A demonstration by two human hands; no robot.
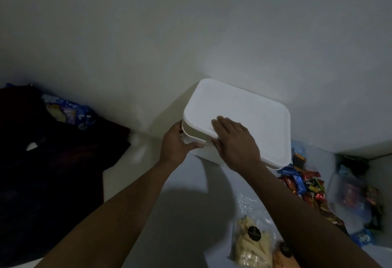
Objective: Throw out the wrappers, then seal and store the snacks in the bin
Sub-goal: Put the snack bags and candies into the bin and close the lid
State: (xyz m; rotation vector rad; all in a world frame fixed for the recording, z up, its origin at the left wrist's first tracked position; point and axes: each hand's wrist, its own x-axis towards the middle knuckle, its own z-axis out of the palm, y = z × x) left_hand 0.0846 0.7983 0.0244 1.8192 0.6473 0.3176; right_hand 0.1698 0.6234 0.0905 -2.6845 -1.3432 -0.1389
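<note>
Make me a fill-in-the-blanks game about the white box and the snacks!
1. The bin is coloured ____.
2. The right hand rests flat on the bin's ____.
3. The dark cloth lies to the ____ of the bin.
4. The snack packets lie to the ____ of the bin.
Missing words: white; lid; left; right.

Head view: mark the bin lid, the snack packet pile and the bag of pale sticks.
bin lid [248,106], head view, bare top surface.
snack packet pile [307,185], head view, a middle packet.
bag of pale sticks [252,244], head view, the sticks inside.
</note>
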